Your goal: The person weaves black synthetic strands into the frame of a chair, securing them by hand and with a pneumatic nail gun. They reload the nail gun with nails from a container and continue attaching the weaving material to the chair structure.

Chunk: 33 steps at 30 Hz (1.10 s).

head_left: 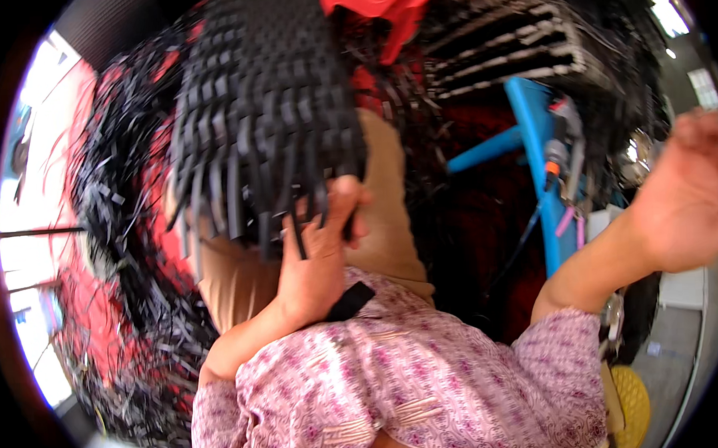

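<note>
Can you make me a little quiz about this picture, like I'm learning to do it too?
1. Which hand is at the lower edge of the black woven piece?
2. True or false: the right hand is touching that piece too.
3. Fill in the colour: the slanted frame beside the tool with the orange band is ____.

Key: 1: the left hand. 2: False, it is raised off to the right side. 3: blue.

This seems to be a weaving workshop: many black strips [132, 258] lie heaped left of the left grip [321, 240], a woven piece [265, 92] is just beyond it, and tools [554, 158] are to its right.
</note>
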{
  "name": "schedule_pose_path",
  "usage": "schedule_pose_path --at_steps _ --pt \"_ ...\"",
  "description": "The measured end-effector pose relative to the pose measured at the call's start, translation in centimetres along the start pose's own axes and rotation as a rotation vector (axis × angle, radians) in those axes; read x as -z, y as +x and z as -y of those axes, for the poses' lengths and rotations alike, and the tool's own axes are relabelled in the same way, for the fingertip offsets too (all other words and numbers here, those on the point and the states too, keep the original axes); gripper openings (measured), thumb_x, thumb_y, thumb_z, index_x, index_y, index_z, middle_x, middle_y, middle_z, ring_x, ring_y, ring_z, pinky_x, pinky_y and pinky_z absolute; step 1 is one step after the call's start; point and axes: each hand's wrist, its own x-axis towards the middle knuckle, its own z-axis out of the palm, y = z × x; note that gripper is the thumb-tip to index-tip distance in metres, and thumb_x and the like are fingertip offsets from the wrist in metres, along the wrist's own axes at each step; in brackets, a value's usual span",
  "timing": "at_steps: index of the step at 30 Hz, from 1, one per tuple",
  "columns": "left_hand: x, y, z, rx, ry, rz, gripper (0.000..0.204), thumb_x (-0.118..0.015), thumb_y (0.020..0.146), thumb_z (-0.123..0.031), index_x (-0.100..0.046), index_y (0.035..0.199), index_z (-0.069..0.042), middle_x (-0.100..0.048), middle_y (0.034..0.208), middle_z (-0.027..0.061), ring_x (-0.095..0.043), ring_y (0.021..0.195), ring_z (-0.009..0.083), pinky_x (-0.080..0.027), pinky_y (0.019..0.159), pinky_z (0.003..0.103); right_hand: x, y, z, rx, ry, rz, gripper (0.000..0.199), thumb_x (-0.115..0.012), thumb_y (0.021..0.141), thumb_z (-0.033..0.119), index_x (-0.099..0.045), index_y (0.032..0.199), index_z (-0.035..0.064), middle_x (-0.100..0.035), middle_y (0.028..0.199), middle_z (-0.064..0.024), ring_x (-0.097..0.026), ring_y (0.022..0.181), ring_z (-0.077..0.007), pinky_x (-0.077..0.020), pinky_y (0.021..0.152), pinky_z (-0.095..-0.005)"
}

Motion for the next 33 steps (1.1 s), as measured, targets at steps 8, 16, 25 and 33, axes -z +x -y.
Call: schedule_pose_path --at_steps 8,16,25,33 --pt "-0.7 -0.5 -1.9 0.284 -0.371 0.073 0.03 -0.056 0.096 -0.037 -0.061 0.092 -0.008 -0.049 0.067 -0.0037 -0.042 0.061 0.0041 -0.033 0.056 0.02 -3.4 -16.6 -10.4 -0.842 -0.235 -0.004 0.015 -0.057 0.093 0.012 -0.063 0.094 -0.0017 -0.061 0.071 -0.0031 -0.055 0.063 -0.0074 -0.0432 0.059 -0.0213" --pt "-1.4 -0.2 -1.8 0.269 -0.407 0.055 0.029 -0.055 0.097 -0.035 -0.061 0.09 -0.008 -0.049 0.064 -0.0039 -0.042 0.059 0.0041 -0.032 0.054 0.02 -5.2 -19.7 -12.2 -0.833 -0.311 0.134 0.005 -0.064 0.085 0.002 -0.063 0.089 -0.0015 -0.063 0.079 -0.004 -0.058 0.068 -0.0073 -0.0459 0.061 -0.0213" --pt "-0.6 0.5 0.3 0.007 0.0 0.013 0.031 -0.055 0.097 -0.036 -0.063 0.092 -0.007 -0.047 0.064 -0.0037 -0.043 0.058 0.0042 -0.033 0.052 0.02 -6.5 -19.8 -12.0 -0.844 -0.395 0.148 0.015 -0.069 0.083 0.0 -0.057 0.091 -0.0002 -0.062 0.081 -0.0019 -0.06 0.073 -0.0063 -0.0487 0.065 -0.0205" --pt "-1.0 1.6 1.5 -0.246 0.188 -0.035 0.027 -0.052 0.098 -0.025 -0.064 0.082 -0.006 -0.046 0.064 -0.0044 -0.039 0.056 0.0042 -0.029 0.05 0.021 -5.9 -20.2 -12.1 -0.661 -0.547 0.225 0.018 -0.072 0.081 0.005 -0.058 0.093 0.002 -0.064 0.074 -0.0048 -0.062 0.065 -0.0078 -0.048 0.056 -0.0235"
